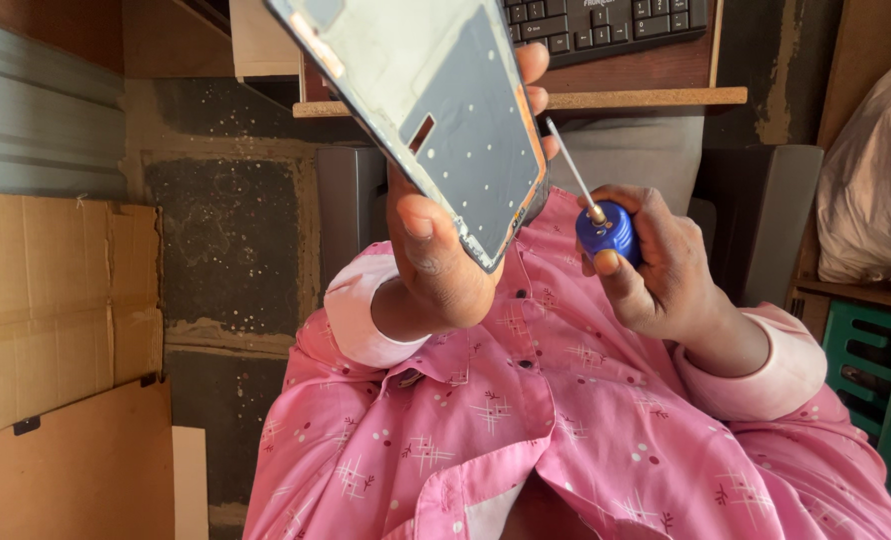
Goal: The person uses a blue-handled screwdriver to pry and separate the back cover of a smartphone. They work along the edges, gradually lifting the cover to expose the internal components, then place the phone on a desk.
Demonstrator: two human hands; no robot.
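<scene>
The left hand point(436, 255) clamps the phone frame point(446, 110) steady; the right hand point(656, 265) pinches the blue screwdriver point(606, 228), tip best kept square at the frame's edge.

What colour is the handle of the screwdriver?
Blue. The screwdriver handle sits in the right hand, clearest in the head view.

A rough workshop corner lit by warm daylight

A dark, patchy plaster wall point(226, 240) is seen behind, speckled with pale spots. Flattened cardboard boxes point(61, 330) are stacked at the left, under a grey corrugated panel point(41, 110). A chipboard shelf point(646, 97) is fixed above, and a black keyboard point(606, 22) is laid on it. A green plastic crate point(876, 380) is placed at the right, beneath a wooden ledge point(861, 292) on which a pale bag point(881, 170) is rested.
</scene>
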